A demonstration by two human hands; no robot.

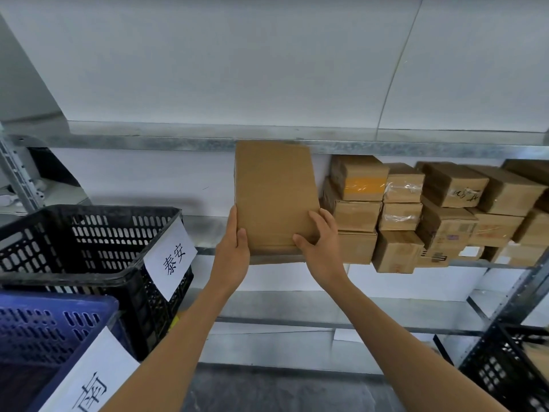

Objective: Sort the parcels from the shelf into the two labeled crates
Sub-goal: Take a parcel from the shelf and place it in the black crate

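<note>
A tall flat brown cardboard parcel (274, 191) stands upright at the front edge of the metal shelf (208, 227). My left hand (234, 248) grips its lower left edge and my right hand (319, 242) grips its lower right corner. To the parcel's right, several smaller taped cardboard parcels (416, 212) are stacked on the same shelf. At the left stands a black crate (89, 248) with a white paper label (170, 257). In front of it, at the bottom left, is a blue crate (44, 334) with its own label (92, 379).
A steel upright (17, 179) frames the shelf at the left. A lower shelf board (326, 310) runs beneath. Another black crate (511, 367) sits low at the right. The grey floor (282, 391) shows between my arms.
</note>
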